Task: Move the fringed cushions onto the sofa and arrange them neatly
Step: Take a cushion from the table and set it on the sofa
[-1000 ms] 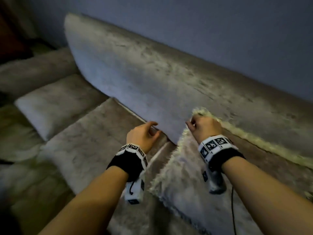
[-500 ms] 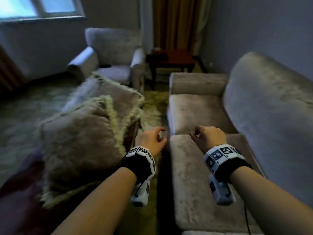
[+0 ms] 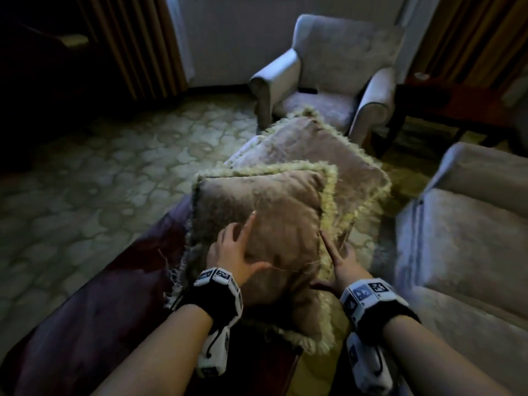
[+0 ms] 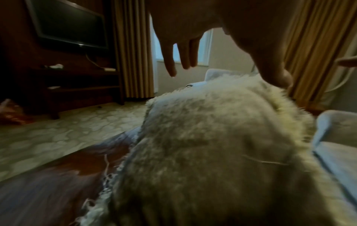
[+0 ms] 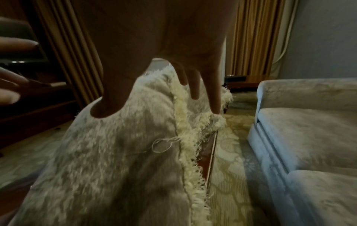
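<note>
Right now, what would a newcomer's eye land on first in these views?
Most likely the stack of fringed cushions in the middle of the head view: the top cushion lies on a larger cushion, with the left hand spread flat on its face and the right hand at its right fringe. Behind stands a pale armchair; the sofa waits at the right edge.

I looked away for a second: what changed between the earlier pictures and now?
Both hands left the sofa. The left hand now rests spread on the top fringed cushion; the right hand takes its fringed edge. The cushion stack stays where it was.
</note>
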